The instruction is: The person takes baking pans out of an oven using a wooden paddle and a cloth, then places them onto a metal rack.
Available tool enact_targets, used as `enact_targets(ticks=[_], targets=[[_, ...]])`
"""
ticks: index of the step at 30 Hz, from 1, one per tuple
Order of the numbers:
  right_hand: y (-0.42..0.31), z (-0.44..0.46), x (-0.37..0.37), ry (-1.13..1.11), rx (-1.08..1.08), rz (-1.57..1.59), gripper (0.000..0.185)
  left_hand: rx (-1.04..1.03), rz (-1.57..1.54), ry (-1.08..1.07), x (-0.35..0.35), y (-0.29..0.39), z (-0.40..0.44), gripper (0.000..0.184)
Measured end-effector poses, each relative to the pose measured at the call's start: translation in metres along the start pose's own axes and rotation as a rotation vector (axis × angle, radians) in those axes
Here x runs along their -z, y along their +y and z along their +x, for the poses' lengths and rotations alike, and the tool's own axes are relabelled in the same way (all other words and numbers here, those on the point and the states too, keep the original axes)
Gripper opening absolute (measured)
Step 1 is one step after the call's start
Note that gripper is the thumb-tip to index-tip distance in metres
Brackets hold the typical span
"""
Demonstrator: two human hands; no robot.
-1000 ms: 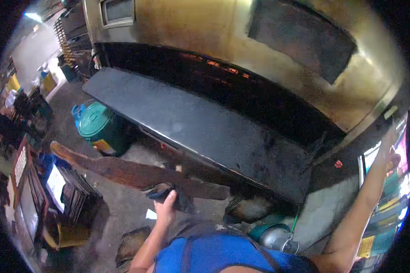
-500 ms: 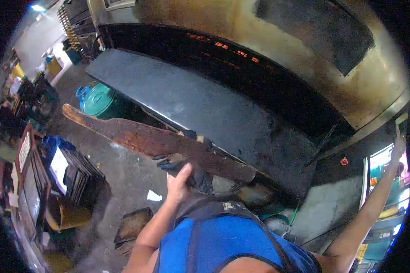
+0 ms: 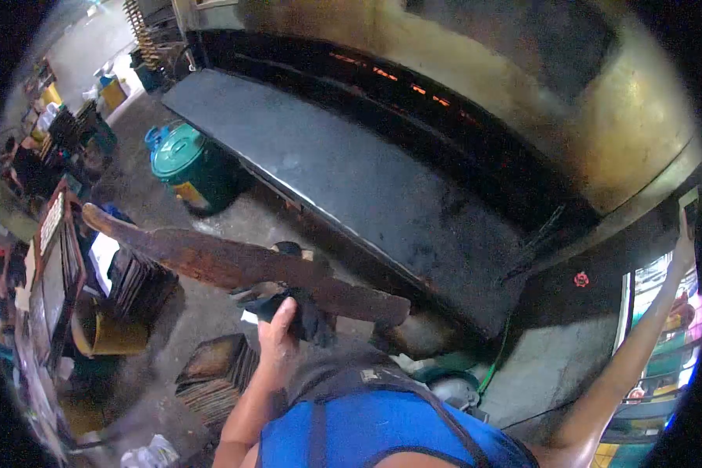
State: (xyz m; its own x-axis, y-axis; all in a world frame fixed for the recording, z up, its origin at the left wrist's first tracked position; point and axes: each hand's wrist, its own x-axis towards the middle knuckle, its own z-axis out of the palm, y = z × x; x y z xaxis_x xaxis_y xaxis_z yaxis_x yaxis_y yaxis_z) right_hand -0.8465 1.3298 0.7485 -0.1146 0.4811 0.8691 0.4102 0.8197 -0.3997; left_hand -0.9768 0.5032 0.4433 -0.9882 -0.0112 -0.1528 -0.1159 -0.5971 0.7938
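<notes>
My left hand is closed around a bunched black cloth, thumb on top. Together with the cloth it holds a long, worn wooden paddle, whose narrow curved handle points to the far left. The paddle lies across in front of my body, with its broad end to the right. Far to the right, my right hand is raised at the end of an outstretched arm, its fingers stretched up at a small pale box on the wall. Whether the fingertips touch that box is hard to make out.
A long dark metal shelf runs before an oven opening with orange glow inside. Below it stands a green lidded bin. Stacked trays and a rack of dark sheets are on the left. A red valve knob is at right.
The paddle and my left hand have shifted left and slightly down in view. More of the green bin and the tray stack shows. My right hand stays raised at the wall.
</notes>
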Motion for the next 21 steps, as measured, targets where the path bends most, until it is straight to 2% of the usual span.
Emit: enact_targets(ticks=[2, 4, 6, 8, 9, 12, 14, 17, 21], targets=[[0.009, 0.004, -0.007, 0.005, -0.016, 0.033, 0.075, -0.002, 0.024, 0.093, 0.001, -0.001, -0.014, 0.05], [0.014, 0.011, -0.007, 0.024, -0.024, 0.068, 0.077, -0.061, 0.025, 0.064, 0.016, -0.015, -0.024, 0.051], [0.017, 0.007, -0.009, 0.006, -0.021, 0.091, 0.082, 0.065, 0.085, 0.202, 0.012, -0.007, -0.036, 0.049], [0.021, 0.0, -0.01, -0.04, -0.011, 0.096, 0.091, -0.041, -0.041, 0.188, 0.001, -0.01, -0.034, 0.045], [0.009, -0.004, -0.006, 0.032, -0.04, -0.209, 0.087, -0.063, -0.031, 0.168, 0.003, -0.01, -0.036, 0.043], [-0.016, -0.016, -0.002, -0.012, 0.014, -0.199, 0.081, -0.06, 0.031, 0.156, 0.024, -0.016, -0.039, 0.042], [-0.033, -0.023, 0.0, -0.036, 0.059, -0.181, 0.076, -0.04, 0.015, 0.192, 0.028, -0.011, -0.035, 0.05], [-0.043, -0.031, 0.008, -0.059, 0.079, -0.181, 0.073, -0.005, 0.021, 0.213, 0.035, -0.004, -0.025, 0.047], [-0.05, -0.038, 0.008, -0.081, 0.031, -0.175, 0.072, -0.059, 0.01, 0.07, 0.052, -0.002, -0.004, 0.046]])
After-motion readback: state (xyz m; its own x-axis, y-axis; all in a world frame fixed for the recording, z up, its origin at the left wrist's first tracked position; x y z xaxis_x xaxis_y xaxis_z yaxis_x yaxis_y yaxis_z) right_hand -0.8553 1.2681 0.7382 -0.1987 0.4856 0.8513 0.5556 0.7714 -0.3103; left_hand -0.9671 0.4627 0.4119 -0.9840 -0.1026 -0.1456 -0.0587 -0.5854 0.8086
